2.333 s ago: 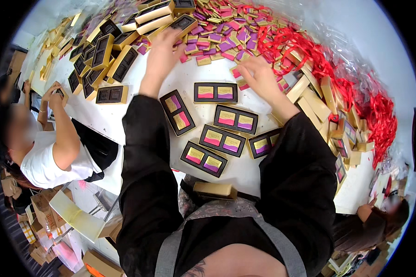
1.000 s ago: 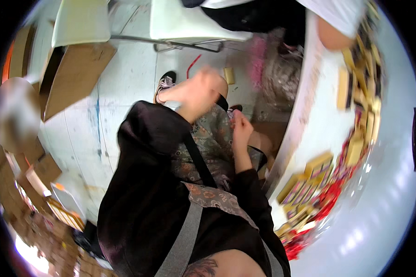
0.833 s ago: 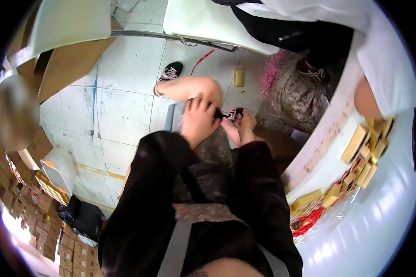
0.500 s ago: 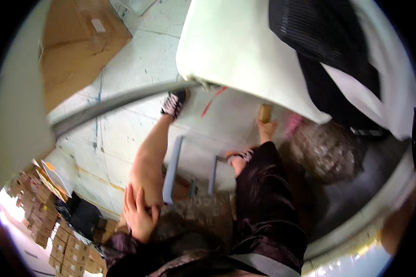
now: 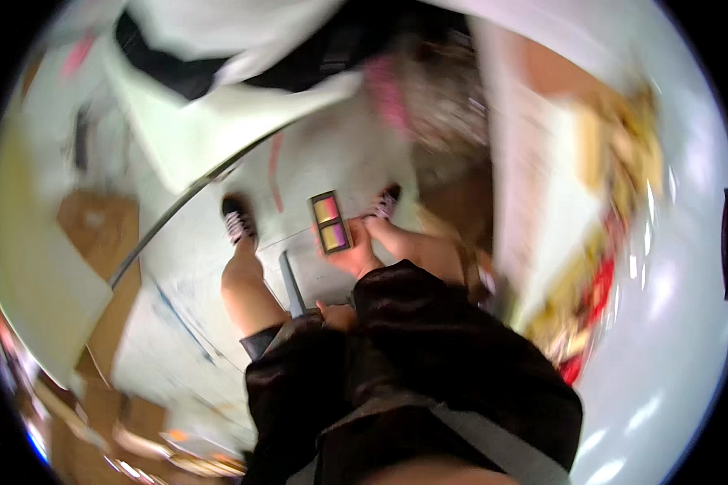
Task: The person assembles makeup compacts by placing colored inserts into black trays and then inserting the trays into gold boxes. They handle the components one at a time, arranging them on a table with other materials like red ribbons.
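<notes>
In my right hand is a small flat black-framed case with yellow, pink and purple panels. The fingers close round its lower end, and its panelled face is turned up. It is above the floor between my two shoes. My left hand is lower, close to my lap and beside a grey-blue bar. Only part of that hand shows past the dark sleeve, and its fingers are mostly hidden.
A white sheet-like surface with black fabric on it spreads ahead. A clear plastic bag stands ahead right. Brown cardboard lies at left. Blurred gold and red packages line a pale surface at right.
My view has swung to the right. My right hand has brought the case nearer and turned its coloured face up. My left hand has left my left knee and moved toward the middle.
</notes>
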Demonstrator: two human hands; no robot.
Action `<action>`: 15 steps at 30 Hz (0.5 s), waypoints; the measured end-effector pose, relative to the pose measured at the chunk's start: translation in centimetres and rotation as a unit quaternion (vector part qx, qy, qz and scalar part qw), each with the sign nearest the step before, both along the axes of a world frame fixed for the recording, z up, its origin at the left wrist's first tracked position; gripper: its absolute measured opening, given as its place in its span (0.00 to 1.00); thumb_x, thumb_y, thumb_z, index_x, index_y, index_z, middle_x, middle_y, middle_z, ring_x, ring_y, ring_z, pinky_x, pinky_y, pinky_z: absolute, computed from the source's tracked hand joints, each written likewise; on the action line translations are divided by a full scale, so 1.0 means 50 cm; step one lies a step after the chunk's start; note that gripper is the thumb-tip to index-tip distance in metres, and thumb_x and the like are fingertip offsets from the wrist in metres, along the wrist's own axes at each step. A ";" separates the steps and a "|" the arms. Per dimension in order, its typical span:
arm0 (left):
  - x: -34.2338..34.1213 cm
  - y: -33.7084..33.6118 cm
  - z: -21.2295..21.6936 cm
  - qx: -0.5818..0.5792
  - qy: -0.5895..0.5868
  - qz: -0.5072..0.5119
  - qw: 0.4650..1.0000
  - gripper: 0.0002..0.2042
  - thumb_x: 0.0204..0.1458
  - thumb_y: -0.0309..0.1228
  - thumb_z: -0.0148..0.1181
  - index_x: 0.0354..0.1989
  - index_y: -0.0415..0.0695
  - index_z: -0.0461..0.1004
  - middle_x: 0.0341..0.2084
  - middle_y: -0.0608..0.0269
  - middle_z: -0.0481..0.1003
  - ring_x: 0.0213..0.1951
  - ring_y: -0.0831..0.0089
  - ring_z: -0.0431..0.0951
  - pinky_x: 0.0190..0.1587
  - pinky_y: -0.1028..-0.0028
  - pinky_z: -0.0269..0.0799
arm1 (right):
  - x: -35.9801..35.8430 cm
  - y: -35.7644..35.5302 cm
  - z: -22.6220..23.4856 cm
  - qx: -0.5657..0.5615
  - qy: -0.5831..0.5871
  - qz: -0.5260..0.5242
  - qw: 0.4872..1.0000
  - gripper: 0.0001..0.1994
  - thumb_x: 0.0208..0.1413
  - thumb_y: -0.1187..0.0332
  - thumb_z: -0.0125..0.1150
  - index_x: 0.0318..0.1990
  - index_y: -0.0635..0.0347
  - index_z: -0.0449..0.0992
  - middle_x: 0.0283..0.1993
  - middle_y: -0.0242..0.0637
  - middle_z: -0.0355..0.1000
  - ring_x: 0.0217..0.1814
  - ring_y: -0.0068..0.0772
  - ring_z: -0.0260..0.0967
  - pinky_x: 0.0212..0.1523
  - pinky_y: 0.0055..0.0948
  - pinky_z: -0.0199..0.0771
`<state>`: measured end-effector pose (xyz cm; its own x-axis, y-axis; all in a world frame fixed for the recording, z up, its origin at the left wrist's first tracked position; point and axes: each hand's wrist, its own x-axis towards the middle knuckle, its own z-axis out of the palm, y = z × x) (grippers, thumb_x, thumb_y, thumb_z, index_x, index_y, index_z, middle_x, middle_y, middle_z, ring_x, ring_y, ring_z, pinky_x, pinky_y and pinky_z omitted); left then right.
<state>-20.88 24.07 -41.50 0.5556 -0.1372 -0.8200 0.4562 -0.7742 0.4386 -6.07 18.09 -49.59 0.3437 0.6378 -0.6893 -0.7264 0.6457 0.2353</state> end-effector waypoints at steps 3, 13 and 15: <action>0.056 -0.066 0.032 -0.066 -0.012 0.025 0.997 0.17 0.57 0.35 0.49 0.53 0.41 0.68 0.50 0.49 0.70 0.55 0.52 0.69 0.61 0.45 0.50 | -0.032 -0.109 0.397 -0.245 -0.288 0.198 0.905 0.23 0.57 0.56 0.51 0.55 0.62 0.69 0.50 0.36 0.72 0.50 0.31 0.70 0.51 0.32 0.69; 0.248 -0.196 0.320 -0.154 -0.266 -0.070 0.949 0.12 0.50 0.34 0.60 0.39 0.40 0.72 0.37 0.51 0.75 0.44 0.48 0.75 0.53 0.47 0.62 | -0.191 -0.369 0.954 -0.775 -0.574 0.096 0.246 0.32 0.41 0.69 0.64 0.60 0.59 0.68 0.54 0.45 0.65 0.53 0.46 0.64 0.52 0.35 0.65; 0.203 -0.174 0.414 -0.183 -0.392 -0.114 0.894 0.11 0.49 0.33 0.62 0.36 0.40 0.73 0.34 0.52 0.75 0.41 0.47 0.76 0.52 0.47 0.64 | -0.313 -0.394 0.922 -0.825 -0.547 0.056 0.131 0.31 0.38 0.68 0.67 0.56 0.56 0.72 0.53 0.43 0.67 0.49 0.44 0.65 0.49 0.36 0.67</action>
